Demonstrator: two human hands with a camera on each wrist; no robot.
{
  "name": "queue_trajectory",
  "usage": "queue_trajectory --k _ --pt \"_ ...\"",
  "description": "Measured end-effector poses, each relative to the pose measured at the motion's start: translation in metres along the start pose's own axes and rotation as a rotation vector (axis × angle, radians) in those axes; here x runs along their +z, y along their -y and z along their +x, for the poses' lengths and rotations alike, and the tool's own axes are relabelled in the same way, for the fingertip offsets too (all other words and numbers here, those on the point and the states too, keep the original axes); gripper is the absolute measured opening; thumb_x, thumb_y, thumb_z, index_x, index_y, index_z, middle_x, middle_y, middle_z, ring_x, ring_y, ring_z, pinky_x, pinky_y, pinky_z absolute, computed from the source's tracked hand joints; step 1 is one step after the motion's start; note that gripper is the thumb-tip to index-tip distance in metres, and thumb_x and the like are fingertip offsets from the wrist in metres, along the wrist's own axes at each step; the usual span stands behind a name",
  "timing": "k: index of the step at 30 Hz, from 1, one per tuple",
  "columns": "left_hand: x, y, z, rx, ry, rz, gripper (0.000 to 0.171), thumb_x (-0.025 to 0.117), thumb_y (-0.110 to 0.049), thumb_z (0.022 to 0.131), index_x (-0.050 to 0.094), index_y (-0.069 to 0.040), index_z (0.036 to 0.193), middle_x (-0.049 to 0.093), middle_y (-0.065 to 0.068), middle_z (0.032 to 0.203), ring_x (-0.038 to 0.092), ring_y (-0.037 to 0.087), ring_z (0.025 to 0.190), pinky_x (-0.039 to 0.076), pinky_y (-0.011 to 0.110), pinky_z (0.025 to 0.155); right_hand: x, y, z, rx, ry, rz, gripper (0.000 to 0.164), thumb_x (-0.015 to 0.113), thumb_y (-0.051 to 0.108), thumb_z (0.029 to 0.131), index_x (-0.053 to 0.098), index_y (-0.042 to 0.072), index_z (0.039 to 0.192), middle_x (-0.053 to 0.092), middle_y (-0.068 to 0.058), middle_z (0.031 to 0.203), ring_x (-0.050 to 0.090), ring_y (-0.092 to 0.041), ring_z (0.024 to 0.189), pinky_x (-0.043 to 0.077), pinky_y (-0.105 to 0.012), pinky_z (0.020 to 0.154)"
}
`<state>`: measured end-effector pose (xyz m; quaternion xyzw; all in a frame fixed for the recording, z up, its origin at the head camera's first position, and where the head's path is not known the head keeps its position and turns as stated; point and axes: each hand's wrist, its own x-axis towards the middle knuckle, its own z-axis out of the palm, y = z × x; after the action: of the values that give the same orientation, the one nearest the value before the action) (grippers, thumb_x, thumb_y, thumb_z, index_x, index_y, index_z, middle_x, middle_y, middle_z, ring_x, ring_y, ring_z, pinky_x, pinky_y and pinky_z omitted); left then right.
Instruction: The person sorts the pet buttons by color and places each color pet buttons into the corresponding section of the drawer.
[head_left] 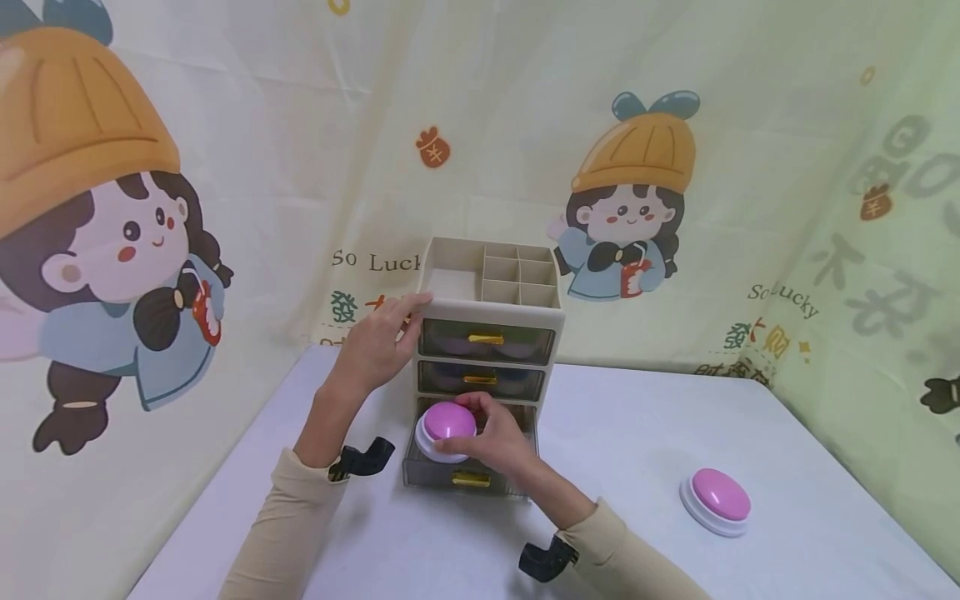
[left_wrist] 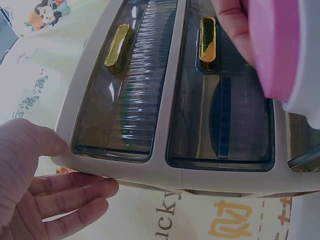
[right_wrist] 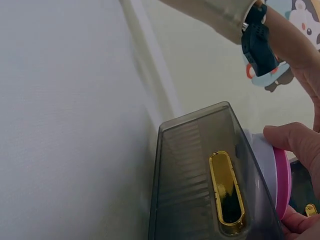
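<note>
A small cream drawer organizer stands on the table with its smoky bottom drawer pulled out. My right hand holds a pink push button with a white base over that drawer, thumb at the near side and fingers at the far side. In the right wrist view the button's white base is at the drawer's rim. My left hand rests against the organizer's upper left corner, its fingers loosely extended along the side.
A second pink push button sits on the table at the right. Two upper drawers with gold handles are closed and have dark contents. The organizer's top has several compartments. A printed cloth hangs behind the table.
</note>
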<state>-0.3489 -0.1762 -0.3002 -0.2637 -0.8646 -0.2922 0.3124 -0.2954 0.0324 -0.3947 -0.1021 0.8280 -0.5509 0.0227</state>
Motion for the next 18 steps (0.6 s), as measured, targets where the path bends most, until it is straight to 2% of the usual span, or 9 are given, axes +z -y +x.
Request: queue_trajectory --k 12,18 --pt "-0.0008 0.0000 0.0000 0.002 0.003 -0.003 0.036 0.058 -0.013 0.104 0.062 -0.012 0.139 0.070 0.017 0.116 0.051 0.022 0.061 0.042 0.033 0.054 0.0027 -0.0041 -0.0015 -0.019 0.033 -0.096 0.069 0.092 0.034 0.075 0.058 0.014 0.132 0.063 -0.003 0.121 0.058 -0.024 0.112 0.055 -0.043 0.093" --pt "0.0007 0.0013 -0.0006 -0.006 0.004 -0.007 0.036 0.058 -0.013 0.103 0.062 -0.012 0.139 0.070 0.016 0.114 0.050 0.022 0.061 0.042 0.032 0.054 0.0011 -0.0063 -0.0009 -0.054 0.061 -0.017 0.064 0.088 0.024 0.081 0.058 0.003 0.134 0.066 -0.007 0.119 0.059 -0.024 0.110 0.053 -0.040 0.093"
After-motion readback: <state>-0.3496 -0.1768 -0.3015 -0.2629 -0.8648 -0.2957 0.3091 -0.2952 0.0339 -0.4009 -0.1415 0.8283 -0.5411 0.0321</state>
